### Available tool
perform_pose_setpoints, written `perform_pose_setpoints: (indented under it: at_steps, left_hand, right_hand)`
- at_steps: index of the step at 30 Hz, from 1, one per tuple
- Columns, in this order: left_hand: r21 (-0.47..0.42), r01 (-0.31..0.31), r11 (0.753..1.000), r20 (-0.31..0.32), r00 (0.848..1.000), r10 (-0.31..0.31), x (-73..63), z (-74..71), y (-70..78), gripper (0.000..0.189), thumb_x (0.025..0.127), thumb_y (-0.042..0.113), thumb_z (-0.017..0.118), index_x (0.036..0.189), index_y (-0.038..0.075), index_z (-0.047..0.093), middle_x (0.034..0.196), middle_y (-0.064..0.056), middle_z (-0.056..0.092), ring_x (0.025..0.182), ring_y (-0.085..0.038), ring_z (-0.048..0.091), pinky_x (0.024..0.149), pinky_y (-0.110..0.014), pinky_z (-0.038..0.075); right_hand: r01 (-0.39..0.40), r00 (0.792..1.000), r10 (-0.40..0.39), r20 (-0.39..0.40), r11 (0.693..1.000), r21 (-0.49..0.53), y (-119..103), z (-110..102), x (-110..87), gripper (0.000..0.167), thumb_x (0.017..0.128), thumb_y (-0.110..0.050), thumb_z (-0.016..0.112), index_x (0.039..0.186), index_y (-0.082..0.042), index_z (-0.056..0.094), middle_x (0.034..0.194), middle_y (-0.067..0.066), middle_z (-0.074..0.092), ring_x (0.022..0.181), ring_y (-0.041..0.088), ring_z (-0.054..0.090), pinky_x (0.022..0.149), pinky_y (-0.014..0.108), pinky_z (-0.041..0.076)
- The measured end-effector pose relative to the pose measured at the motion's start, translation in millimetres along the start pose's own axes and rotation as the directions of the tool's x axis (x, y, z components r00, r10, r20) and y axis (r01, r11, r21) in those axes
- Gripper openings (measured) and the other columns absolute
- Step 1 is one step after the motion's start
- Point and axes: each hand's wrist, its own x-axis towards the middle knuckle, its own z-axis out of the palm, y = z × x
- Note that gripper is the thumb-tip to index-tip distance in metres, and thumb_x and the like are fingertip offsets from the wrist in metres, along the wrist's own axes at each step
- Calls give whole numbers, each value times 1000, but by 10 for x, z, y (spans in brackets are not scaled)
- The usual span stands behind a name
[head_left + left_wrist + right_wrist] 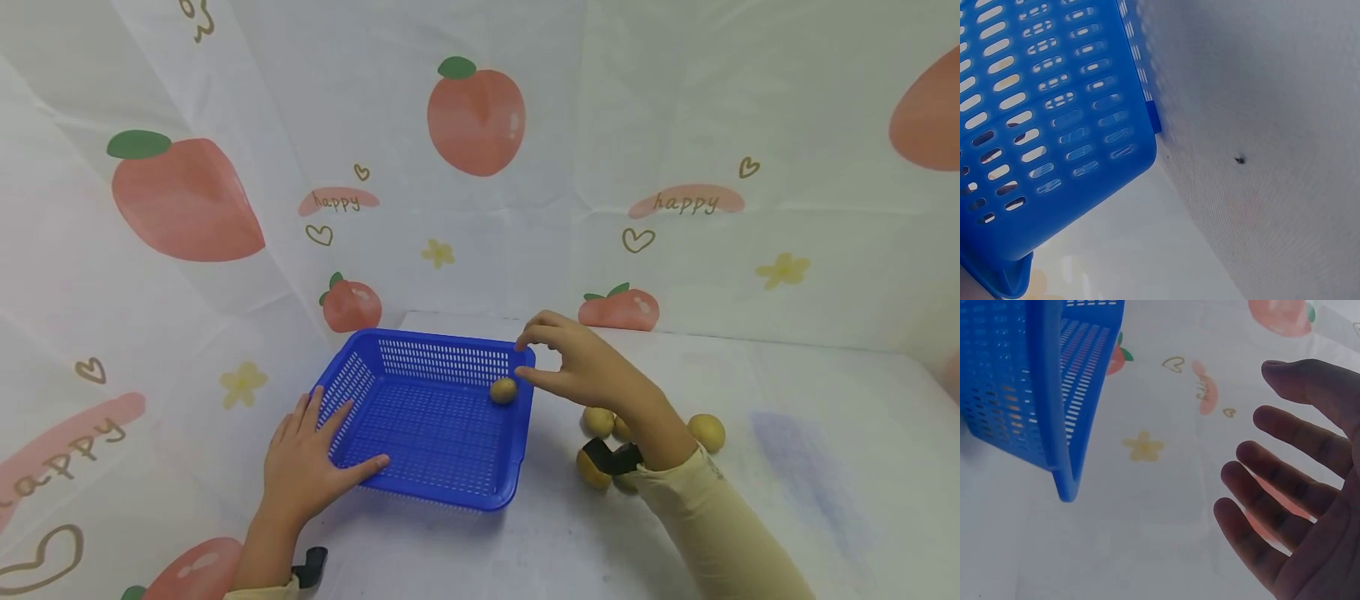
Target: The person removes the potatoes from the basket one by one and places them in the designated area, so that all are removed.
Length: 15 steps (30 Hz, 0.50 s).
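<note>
A blue plastic basket (427, 442) with slotted walls stands on the white table. One small round yellow-brown potato (503, 391) lies inside it, in the far right corner. My left hand (306, 462) rests with spread fingers at the basket's left rim; the left wrist view shows only the slotted outer wall (1072, 169) up close. Above the right rim hovers my right hand (581, 362), its fingers gently bent and apart with nothing between them. In the right wrist view that hand (1310, 506) is away from the basket (1054, 387).
Several more potatoes (597, 422) lie on the table right of the basket, partly hidden by my right forearm and a black wrist strap. A single potato (707, 432) sits farther right. A white fruit-print cloth (540, 250) hangs behind and at the left.
</note>
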Motion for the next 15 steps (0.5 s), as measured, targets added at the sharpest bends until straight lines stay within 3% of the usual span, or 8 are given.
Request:
perform_pose_setpoints:
  at_steps: [8,15]
  left_hand:
    - [3,2,1000,3,1000,-2,6,7,4,114,75,90,67,158,13,51,172,-29,26,159,-53,24,126,-74,23]
    - [-7,-13,1000,-32,999,13,-2,12,-5,114,74,88,69,157,12,53,171,-30,29,157,-54,27,124,-74,26]
  right_hand:
    - [25,999,-24,32,999,-27,-71,49,215,25,96,-28,80,116,-15,74,123,-1,68,121,20,65,103,42,60]
    - [8,998,-6,69,1000,-22,-128,126,394,29,97,-31,79,120,-13,74,126,1,69,122,22,66,106,45,59]
